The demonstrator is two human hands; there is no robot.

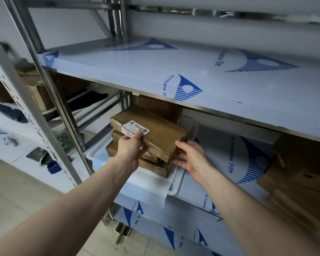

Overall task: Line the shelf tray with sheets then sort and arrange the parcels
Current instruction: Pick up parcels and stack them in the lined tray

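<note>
Left hand [131, 147] grips the near-left end of the top parcel [151, 132], thumb pressed on its white label [136, 127]. Right hand [190, 159] has fingers spread and relaxed, touching the parcel's near-right corner, not closed on it. Under both hands: stack of brown parcels [151, 164], top one skewed across it. Stack sits in a white tray [175, 187] lined with a pale blue sheet [148, 193] that overhangs the near rim. Right of the right hand: bare filmed shelf [227, 163], then more brown boxes [299, 172]. Left of the left hand: steel upright [63, 108], close. Above: upper shelf [192, 71] edge, low clearance over the stack.
</note>
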